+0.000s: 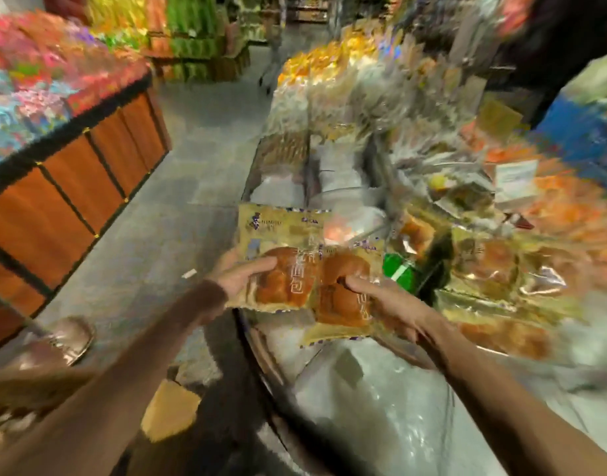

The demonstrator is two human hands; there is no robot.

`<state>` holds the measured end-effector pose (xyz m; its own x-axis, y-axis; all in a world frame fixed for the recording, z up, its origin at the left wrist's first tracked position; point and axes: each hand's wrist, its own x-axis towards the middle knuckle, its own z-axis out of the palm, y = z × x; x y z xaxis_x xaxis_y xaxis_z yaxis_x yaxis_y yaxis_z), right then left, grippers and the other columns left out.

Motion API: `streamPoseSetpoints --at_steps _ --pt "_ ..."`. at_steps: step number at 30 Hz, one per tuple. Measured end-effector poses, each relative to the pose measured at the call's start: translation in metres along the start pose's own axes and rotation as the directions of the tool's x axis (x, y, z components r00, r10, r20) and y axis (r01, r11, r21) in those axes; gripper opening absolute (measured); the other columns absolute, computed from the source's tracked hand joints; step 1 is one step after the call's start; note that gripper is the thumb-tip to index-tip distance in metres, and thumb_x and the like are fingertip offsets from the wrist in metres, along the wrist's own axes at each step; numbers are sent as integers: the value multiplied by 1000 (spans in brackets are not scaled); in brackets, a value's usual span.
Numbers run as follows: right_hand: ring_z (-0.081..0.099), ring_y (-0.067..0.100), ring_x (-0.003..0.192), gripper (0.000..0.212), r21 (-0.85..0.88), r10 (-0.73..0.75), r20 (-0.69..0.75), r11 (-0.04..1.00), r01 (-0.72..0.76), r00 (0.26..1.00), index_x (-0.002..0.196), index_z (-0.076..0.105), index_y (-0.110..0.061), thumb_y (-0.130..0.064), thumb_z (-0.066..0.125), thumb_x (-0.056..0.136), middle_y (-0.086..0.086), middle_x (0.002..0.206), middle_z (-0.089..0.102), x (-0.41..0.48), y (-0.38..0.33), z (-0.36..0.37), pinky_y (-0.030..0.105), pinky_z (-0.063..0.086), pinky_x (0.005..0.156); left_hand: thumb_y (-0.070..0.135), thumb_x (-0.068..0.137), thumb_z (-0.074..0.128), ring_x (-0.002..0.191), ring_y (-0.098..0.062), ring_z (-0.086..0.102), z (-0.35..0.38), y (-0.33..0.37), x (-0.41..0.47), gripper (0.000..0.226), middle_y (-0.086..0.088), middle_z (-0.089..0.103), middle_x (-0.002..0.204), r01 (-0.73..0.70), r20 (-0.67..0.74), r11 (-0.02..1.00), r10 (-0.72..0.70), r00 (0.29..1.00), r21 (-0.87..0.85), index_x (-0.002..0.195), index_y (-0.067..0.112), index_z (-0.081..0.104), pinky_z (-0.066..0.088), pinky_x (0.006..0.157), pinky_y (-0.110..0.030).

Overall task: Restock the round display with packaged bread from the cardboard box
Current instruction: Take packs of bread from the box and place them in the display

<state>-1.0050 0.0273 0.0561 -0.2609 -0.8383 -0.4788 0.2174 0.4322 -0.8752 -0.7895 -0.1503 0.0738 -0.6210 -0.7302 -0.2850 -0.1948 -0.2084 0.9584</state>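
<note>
My left hand point(238, 276) clamped on left bread pack point(281, 249). My right hand point(381, 300) clamped on right bread pack point(343, 297). Both packs overlap, held over round display point(257, 365) rim, not yet set down. Stocked packs point(501, 266) already lie on display at right. Cardboard box point(170, 412) low left, blurred, contents hidden. Judging mid-restock: these two still to place, remaining stock unknown.

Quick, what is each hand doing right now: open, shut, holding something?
Left hand: grips a bread packet by its left edge.
Right hand: grips a second bread packet.
</note>
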Motion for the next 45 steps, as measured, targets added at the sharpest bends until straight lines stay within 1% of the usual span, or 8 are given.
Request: streamPoseSetpoints --at_steps 4,9,12,15,20,25,29,45 --pt "64 21 111 65 -45 -20 -215 999 11 976 124 57 -36 -68 76 71 -7 128 65 -22 20 -52 42 49 102 31 80 79 100 -5 65 58 3 35 39 11 67 108 -37 246 990 3 969 135 111 34 55 50 92 -29" --pt "71 13 81 53 85 -67 -344 991 102 937 108 52 -34 -53 82 68 -8 100 70 -35 29 -61 24 57 69 33 69 83 106 -14 69 90 -6 94 54 3 74 112 -53 365 984 -13 931 172 119 25 64 55 91 -36" --pt "72 7 77 42 170 -29 -431 979 113 902 113 53 -26 -31 78 79 -1 103 69 -28 44 -68 15 53 58 33 65 86 102 -14 72 91 -15 125 64 3 75 111 -17 346 987 -39 937 157 123 23 63 57 90 -39" --pt "73 22 96 90 179 -53 -492 971 160 869 124 55 -25 -51 94 46 5 113 72 -27 48 -72 31 60 78 27 67 88 100 -14 72 90 -16 160 60 4 75 109 -20 300 984 -34 953 177 122 25 64 58 88 -37" --pt "71 33 104 104 243 -74 -625 928 284 777 134 51 -22 -47 96 44 10 119 72 -40 48 -99 47 60 83 18 75 85 95 -16 72 101 -5 199 37 2 75 102 -86 221 978 42 974 192 108 23 68 58 89 -40" --pt "69 33 108 55 215 -122 -686 908 361 717 133 54 -13 -25 73 82 11 119 72 -58 35 -128 43 56 88 16 76 85 94 -16 68 136 -2 213 31 9 69 93 -187 236 932 115 965 312 95 24 62 53 85 -31" --pt "68 36 111 93 254 -86 -696 899 356 713 138 49 -13 -49 89 63 15 122 70 -67 35 -150 54 45 105 24 74 87 101 -17 64 165 -11 225 46 1 68 108 -214 241 883 120 963 418 113 13 63 48 81 -26" --pt "63 28 118 107 190 -34 -725 950 247 688 144 39 -25 -64 88 57 6 140 59 -66 54 -181 54 46 105 34 78 83 117 -26 58 210 -27 256 58 -4 62 125 -247 276 726 82 958 642 124 11 57 47 101 -45"
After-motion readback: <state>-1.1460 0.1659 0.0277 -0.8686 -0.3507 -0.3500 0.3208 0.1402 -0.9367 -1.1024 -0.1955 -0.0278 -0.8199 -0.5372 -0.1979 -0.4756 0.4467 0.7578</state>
